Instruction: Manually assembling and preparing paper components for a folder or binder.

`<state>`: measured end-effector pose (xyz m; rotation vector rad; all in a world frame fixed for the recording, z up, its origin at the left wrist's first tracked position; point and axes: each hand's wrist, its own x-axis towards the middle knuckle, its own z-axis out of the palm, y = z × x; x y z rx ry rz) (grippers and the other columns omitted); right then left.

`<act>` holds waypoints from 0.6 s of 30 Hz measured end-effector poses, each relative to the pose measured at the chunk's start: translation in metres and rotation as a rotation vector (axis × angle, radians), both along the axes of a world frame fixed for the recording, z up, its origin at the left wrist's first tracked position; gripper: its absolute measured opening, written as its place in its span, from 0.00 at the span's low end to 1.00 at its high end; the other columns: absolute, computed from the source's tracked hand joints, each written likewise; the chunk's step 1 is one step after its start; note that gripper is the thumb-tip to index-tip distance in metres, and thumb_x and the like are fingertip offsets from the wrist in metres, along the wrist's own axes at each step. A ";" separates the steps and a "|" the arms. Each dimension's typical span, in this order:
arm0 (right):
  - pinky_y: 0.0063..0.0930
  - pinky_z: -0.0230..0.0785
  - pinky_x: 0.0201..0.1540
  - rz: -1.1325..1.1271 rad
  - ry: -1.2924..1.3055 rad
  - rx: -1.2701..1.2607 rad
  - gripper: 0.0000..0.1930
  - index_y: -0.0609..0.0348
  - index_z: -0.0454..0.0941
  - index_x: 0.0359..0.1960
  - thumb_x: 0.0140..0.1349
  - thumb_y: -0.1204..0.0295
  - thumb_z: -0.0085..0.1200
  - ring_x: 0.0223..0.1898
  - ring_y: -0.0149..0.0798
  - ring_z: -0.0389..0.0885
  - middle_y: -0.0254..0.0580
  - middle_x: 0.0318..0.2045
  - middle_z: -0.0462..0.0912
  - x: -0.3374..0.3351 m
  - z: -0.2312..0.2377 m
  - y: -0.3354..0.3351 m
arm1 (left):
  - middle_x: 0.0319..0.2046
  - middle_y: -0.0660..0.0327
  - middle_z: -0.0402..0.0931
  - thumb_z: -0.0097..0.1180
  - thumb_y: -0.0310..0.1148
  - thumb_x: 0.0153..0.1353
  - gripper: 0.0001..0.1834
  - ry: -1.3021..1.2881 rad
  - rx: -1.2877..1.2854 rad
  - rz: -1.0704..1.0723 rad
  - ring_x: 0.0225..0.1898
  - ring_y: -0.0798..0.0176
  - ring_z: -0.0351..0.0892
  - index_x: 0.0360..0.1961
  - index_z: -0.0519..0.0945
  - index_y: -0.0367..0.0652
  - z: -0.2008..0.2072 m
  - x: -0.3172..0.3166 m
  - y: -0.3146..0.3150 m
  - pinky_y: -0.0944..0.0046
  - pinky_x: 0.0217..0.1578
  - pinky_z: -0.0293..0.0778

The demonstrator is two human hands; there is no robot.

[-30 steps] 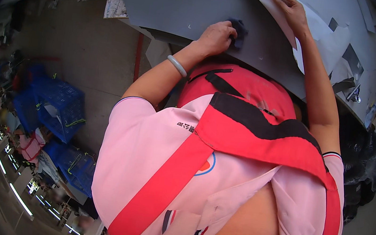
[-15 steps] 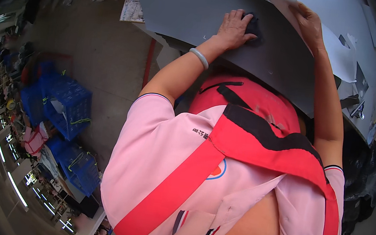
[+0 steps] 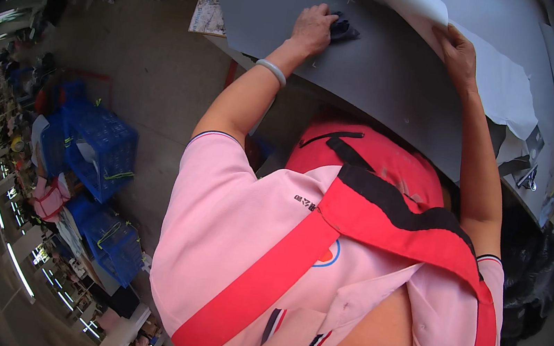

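Observation:
My left hand has its fingers curled round a dark cloth, which rests on a large grey sheet. Small pale corner marks show on that sheet. Off to the right, my right hand pinches the edge of a white sheet between thumb and fingers. The white sheet's edge is lifted and curls above the grey one. Part of the cloth is hidden behind my left fingers.
More white and grey sheets lie on the worktable at the right, with a small metal clip near its edge. A patterned board sticks out at the left. Blue plastic crates stand on the floor.
My left hand has slid left across the grey sheet with the cloth, its spread fingers now curled in. My right hand has shifted slightly down and right, and the lifted white edge has moved.

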<state>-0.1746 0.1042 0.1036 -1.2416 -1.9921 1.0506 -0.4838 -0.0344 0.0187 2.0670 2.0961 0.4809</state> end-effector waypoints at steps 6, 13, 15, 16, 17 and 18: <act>0.26 0.71 0.54 0.044 0.037 -0.068 0.19 0.63 0.81 0.55 0.66 0.64 0.57 0.46 0.34 0.83 0.46 0.44 0.87 -0.006 -0.002 -0.007 | 0.45 0.54 0.77 0.60 0.31 0.56 0.18 0.008 0.114 0.476 0.48 0.48 0.79 0.49 0.85 0.47 -0.003 -0.093 -0.010 0.52 0.51 0.77; 0.27 0.74 0.47 -0.024 -0.022 0.126 0.14 0.60 0.83 0.51 0.68 0.67 0.56 0.41 0.35 0.85 0.41 0.41 0.87 0.006 0.007 0.014 | 0.46 0.51 0.78 0.58 0.35 0.58 0.16 -0.292 -0.048 0.203 0.48 0.45 0.79 0.46 0.86 0.45 0.025 -0.002 0.022 0.52 0.53 0.75; 0.26 0.73 0.43 -0.021 -0.015 0.260 0.13 0.65 0.83 0.46 0.67 0.69 0.57 0.37 0.30 0.82 0.41 0.35 0.87 0.016 0.018 0.041 | 0.45 0.52 0.79 0.58 0.35 0.58 0.16 -0.362 0.007 0.108 0.47 0.45 0.80 0.46 0.86 0.45 0.033 0.027 0.032 0.53 0.52 0.76; 0.27 0.73 0.40 -0.023 0.002 0.318 0.13 0.70 0.83 0.42 0.65 0.70 0.58 0.34 0.28 0.80 0.43 0.30 0.87 0.017 0.029 0.052 | 0.46 0.53 0.78 0.58 0.34 0.58 0.16 -0.367 0.037 0.077 0.48 0.46 0.79 0.47 0.86 0.45 0.037 0.043 0.037 0.53 0.53 0.76; 0.28 0.72 0.38 -0.033 -0.101 0.291 0.12 0.70 0.83 0.40 0.64 0.70 0.58 0.32 0.27 0.78 0.42 0.27 0.86 0.011 0.061 0.054 | 0.46 0.53 0.78 0.59 0.34 0.59 0.16 -0.371 0.072 0.060 0.49 0.46 0.79 0.48 0.85 0.45 0.036 0.056 0.039 0.53 0.53 0.75; 0.29 0.71 0.35 -0.040 -0.200 0.265 0.11 0.70 0.83 0.39 0.64 0.70 0.59 0.30 0.26 0.76 0.42 0.25 0.85 0.005 0.086 0.051 | 0.46 0.53 0.78 0.59 0.34 0.59 0.16 -0.384 0.071 0.055 0.49 0.46 0.79 0.48 0.85 0.45 0.032 0.071 0.040 0.53 0.53 0.75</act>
